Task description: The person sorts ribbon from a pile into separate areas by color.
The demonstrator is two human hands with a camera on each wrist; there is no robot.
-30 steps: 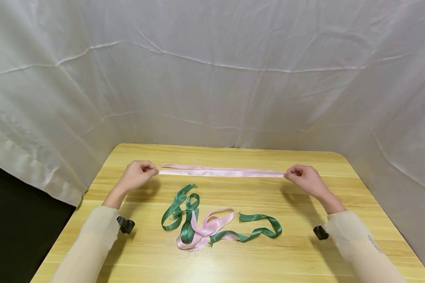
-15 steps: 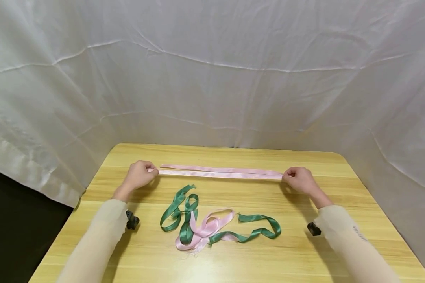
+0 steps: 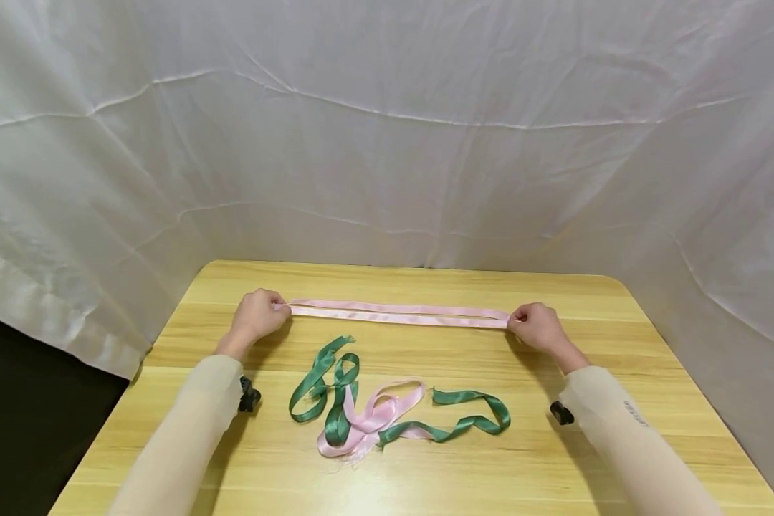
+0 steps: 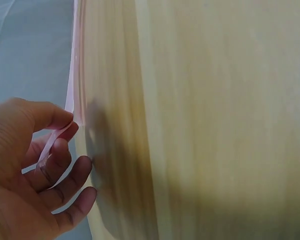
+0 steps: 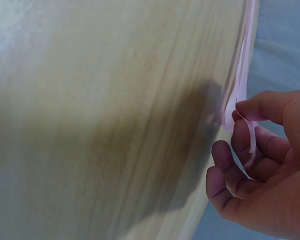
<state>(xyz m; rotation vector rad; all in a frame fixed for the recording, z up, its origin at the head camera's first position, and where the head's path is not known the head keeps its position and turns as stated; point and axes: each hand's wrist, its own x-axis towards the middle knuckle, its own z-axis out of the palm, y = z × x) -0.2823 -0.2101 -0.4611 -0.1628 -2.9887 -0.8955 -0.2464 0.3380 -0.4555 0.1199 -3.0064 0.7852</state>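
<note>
A pink satin ribbon (image 3: 400, 317) is stretched sideways across the far part of the table. Its left end is pinched between thumb and forefinger of my left hand (image 3: 256, 315), and my right hand (image 3: 537, 327) pinches the other end. In the left wrist view a short ribbon tail (image 4: 47, 148) sticks out past the fingertips into the palm. The right wrist view likewise has a loose ribbon end (image 5: 252, 137) curling below the pinch. Just behind the held strip lies another pink ribbon strip (image 3: 387, 308), almost parallel, meeting it near my right fingertips.
Closer to me on the wooden table (image 3: 284, 473) lies a tangle of ribbons: a looped green ribbon (image 3: 309, 390), a crumpled pink ribbon (image 3: 383, 412) and a wavy green ribbon (image 3: 490, 424). A pale curtain (image 3: 387, 179) hangs behind the table and along its sides.
My right hand has shifted left and a little toward me, bringing the held ribbon's right end with it. Both forearms have come inward. The tangled ribbons stay as they were.
</note>
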